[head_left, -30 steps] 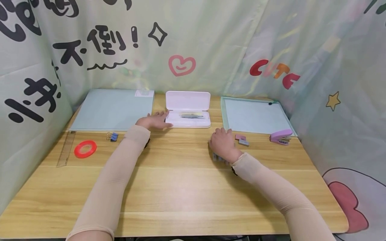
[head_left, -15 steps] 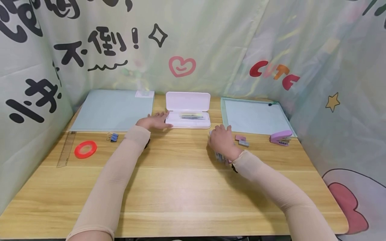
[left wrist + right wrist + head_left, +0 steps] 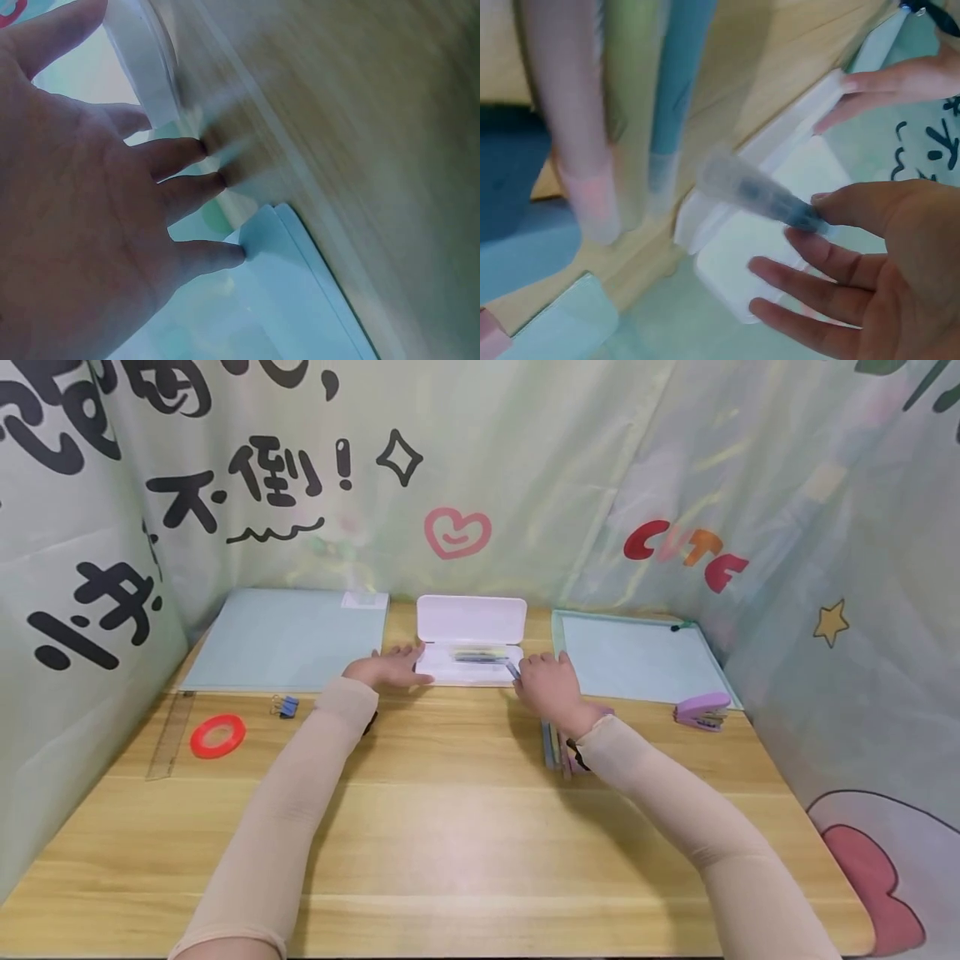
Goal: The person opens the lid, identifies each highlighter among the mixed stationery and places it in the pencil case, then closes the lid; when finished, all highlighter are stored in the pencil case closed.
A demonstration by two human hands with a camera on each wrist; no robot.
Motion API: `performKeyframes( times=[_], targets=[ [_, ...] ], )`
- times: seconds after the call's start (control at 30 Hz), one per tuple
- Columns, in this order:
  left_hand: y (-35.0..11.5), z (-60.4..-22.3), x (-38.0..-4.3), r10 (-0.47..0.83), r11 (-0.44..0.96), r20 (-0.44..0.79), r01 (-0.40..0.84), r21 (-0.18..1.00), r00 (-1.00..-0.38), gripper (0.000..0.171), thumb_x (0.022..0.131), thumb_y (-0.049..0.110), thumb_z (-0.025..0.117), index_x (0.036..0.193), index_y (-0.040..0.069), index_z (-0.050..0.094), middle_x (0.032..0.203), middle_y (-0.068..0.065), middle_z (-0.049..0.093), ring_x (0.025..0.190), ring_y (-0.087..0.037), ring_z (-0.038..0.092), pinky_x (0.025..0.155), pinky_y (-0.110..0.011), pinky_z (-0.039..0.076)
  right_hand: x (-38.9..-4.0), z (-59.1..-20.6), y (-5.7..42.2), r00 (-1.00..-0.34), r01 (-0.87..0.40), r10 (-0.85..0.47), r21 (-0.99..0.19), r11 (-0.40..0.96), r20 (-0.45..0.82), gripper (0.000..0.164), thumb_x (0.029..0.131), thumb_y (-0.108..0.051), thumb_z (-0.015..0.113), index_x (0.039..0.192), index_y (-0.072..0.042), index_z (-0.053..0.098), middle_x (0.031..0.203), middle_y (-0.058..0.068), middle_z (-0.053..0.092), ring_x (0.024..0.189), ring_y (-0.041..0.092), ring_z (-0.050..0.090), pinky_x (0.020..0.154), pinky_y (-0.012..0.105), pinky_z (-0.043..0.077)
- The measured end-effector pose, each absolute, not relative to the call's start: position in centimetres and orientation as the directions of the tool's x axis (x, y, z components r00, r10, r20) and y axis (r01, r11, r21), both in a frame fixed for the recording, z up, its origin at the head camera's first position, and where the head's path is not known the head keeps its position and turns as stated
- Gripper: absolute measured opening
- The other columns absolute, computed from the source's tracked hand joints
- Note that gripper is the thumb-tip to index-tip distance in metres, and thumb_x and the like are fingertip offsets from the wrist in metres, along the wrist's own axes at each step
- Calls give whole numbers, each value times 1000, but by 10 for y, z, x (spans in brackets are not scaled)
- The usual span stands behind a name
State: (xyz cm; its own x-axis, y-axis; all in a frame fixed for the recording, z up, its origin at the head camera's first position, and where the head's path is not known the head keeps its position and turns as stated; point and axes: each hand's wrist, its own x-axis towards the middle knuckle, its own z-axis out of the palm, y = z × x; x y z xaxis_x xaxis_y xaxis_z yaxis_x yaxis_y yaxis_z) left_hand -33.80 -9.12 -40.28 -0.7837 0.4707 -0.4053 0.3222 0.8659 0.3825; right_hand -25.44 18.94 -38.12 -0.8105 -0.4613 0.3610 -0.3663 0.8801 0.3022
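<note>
At the back middle of the table (image 3: 465,827) sits the open white pencil case (image 3: 470,643), lid tipped up toward the curtain, and we can see a few pens (image 3: 480,654) lying in its tray. Our right hand (image 3: 551,683) pinches a pen (image 3: 761,195) between thumb and fingertips right at the case's right end; the head view shows only a sliver of it (the wrist view shows it plainly, blurred, tip over the tray). Our left hand (image 3: 390,667) lies flat with fingers straight and spread, touching the case's left end and gripping nothing.

Only the right wrist view shows clearly the row of pastel markers (image 3: 622,112) on the wood just behind that hand; from the head they are mostly hidden by the wrist. The left wrist view adds the corner of the pale blue folder (image 3: 292,300) beside the fingertips. Farther out lie a zip pouch (image 3: 637,656), a purple stapler (image 3: 701,708), a binder clip (image 3: 285,705), a red tape ring (image 3: 217,735) and a ruler (image 3: 171,735).
</note>
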Motion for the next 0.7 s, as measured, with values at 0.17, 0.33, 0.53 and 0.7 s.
performKeyframes(
  times=[0.17,0.33,0.53,0.7],
  targets=[
    [-91,-405,-339,473,863,-402,320,391,-784,82,84,56,37,139,16,-8,143,-15,-6,128,-33,-8,93,-59,-8,-266,-382,188,-856,-347,-436,314,884,279,28,83,-31,55,77,-4,56,66,8,57,69,27,54,78,51,36],
    [-92,-408,-337,467,863,-395,310,399,-791,83,83,57,38,140,17,-7,143,-14,-5,128,-32,-7,93,-58,-8,-276,-385,182,-845,-346,-459,372,861,274,27,84,-30,54,80,-4,58,65,7,59,76,27,56,89,61,23],
    [-91,-406,-335,462,865,-385,312,393,-799,83,82,59,38,140,18,-6,143,-14,-3,128,-33,-6,94,-58,-8,-291,-393,165,-770,-428,-584,471,772,258,23,87,-18,49,67,-7,51,58,5,53,65,25,54,89,60,24],
    [-90,-404,-335,458,872,-378,324,366,-805,82,83,59,37,140,17,-5,143,-15,-1,128,-33,-4,94,-58,-6,-304,-395,147,-735,-477,-656,558,680,172,13,86,-9,46,76,-6,52,62,5,53,69,26,53,91,60,21]
  ],
)
